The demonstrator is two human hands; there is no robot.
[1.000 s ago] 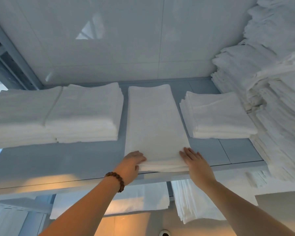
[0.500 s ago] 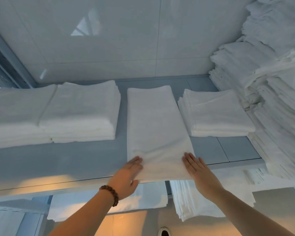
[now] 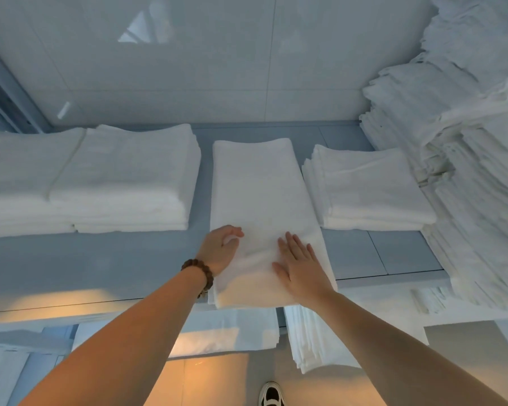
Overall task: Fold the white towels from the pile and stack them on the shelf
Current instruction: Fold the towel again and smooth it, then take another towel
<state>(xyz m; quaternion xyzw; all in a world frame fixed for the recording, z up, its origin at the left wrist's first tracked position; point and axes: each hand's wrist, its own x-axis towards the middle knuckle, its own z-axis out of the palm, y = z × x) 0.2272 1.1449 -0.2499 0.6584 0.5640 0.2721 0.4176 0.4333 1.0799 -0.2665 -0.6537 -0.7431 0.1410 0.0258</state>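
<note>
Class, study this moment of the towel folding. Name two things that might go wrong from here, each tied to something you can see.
1. The long towel juts past the front edge of the shelf; if the left hand and right hand lift off, it may slide down.
2. The right stack sits close beside it with ragged edges; folding could nudge it askew.

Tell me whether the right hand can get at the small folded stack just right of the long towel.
Probably yes. The right hand lies flat on the long towel, holding nothing, and the folded stack sits close to its right with only bare shelf between and nothing on top.
</note>
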